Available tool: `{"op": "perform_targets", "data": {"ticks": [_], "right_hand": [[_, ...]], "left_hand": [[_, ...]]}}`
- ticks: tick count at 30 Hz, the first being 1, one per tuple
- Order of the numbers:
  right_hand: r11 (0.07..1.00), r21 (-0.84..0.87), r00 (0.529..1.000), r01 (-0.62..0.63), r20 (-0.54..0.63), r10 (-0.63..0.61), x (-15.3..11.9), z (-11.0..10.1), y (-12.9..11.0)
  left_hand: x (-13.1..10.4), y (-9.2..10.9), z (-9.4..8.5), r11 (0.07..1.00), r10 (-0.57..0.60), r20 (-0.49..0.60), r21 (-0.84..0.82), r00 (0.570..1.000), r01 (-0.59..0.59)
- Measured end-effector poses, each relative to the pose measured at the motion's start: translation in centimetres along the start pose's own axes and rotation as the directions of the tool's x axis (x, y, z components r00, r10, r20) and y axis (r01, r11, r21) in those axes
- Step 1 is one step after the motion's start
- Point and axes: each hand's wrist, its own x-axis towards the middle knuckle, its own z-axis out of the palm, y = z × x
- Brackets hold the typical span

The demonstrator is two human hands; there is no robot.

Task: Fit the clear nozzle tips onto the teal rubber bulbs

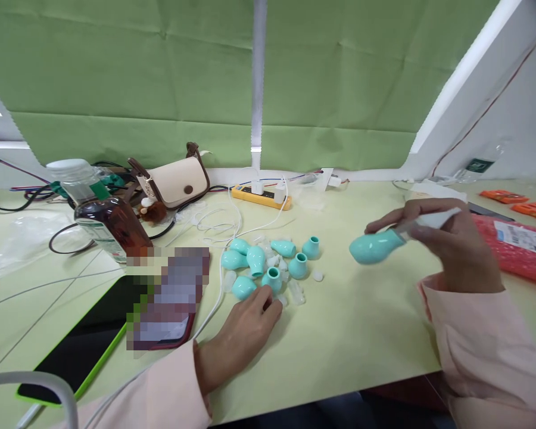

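My right hand (pixel 451 244) is raised over the right side of the table. It grips a teal bulb syringe (pixel 375 246) by its translucent nozzle (pixel 438 219), with the rounded bulb pointing left. Down at the near edge of a small pile lies my left hand (pixel 245 328), its fingers curled and close together; whatever is under the fingertips is hidden. Several loose teal bulbs (pixel 255 260) make up the pile, some on their sides, others upright with the open neck on top, like one bulb (pixel 298 266). Small translucent plastic parts (pixel 296 292) lie among them.
Left of the pile lie a phone in a dark red case (pixel 172 304) and a green-edged black phone (pixel 87 333). Behind stand a bottle of brown liquid (pixel 111 223), a cream handbag (pixel 178 183) and a yellow power strip (pixel 261 196) with white cables. A red bubble-wrap package (pixel 522 253) lies at right.
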Motion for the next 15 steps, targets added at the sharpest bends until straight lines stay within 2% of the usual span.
{"op": "perform_targets", "data": {"ticks": [1,2,3,4,6,7,8,9,11,13,15], "right_hand": [[0.974,0.226,0.994,-0.031,0.108,0.007,-0.3,1.2,-0.3],[0.907,0.410,0.976,-0.092,0.217,0.001,-0.6,2.7,-0.6],[0.813,0.553,0.951,-0.180,0.310,-0.001,-0.9,4.3,-0.9],[0.700,0.652,0.902,-0.291,0.431,-0.027,-1.4,6.0,-1.3],[0.477,0.700,0.745,-0.532,0.654,-0.130,-2.5,9.3,-1.9],[0.385,0.687,0.694,-0.616,0.705,-0.146,-3.2,10.7,-2.3],[0.305,0.674,0.665,-0.673,0.732,-0.147,-3.8,11.9,-2.6],[0.251,0.671,0.656,-0.698,0.740,-0.151,-4.4,12.8,-2.8],[0.180,0.694,0.683,-0.697,0.719,-0.127,-5.6,14.2,-3.1],[0.172,0.694,0.692,-0.700,0.718,-0.078,-6.5,15.1,-3.2],[0.219,0.639,0.655,-0.738,0.755,0.006,-7.2,15.7,-3.2]], "left_hand": [[0.0,-0.1,0.0,0.999,0.028,-0.032,0.027,0.999,-0.027],[-0.1,-0.1,-0.1,0.998,0.051,-0.077,0.042,0.996,-0.048],[-0.1,-0.1,-0.3,0.997,0.069,-0.132,0.036,0.989,-0.065],[-0.2,0.0,-0.6,0.996,0.090,-0.191,0.012,0.977,-0.089],[-0.3,0.3,-1.4,0.986,0.110,-0.286,-0.090,0.952,-0.141],[-0.4,0.5,-1.8,0.970,0.096,-0.290,-0.187,0.952,-0.155],[-0.5,0.7,-2.1,0.945,0.055,-0.271,-0.297,0.961,-0.138],[-0.6,0.9,-2.4,0.914,-0.010,-0.250,-0.395,0.968,-0.093],[-0.6,1.3,-2.5,0.839,-0.149,-0.161,-0.543,0.976,0.039],[-0.5,1.5,-2.3,0.766,-0.252,-0.085,-0.626,0.964,0.145],[-0.4,1.5,-2.0,0.723,-0.291,-0.051,-0.666,0.955,0.184]]}}
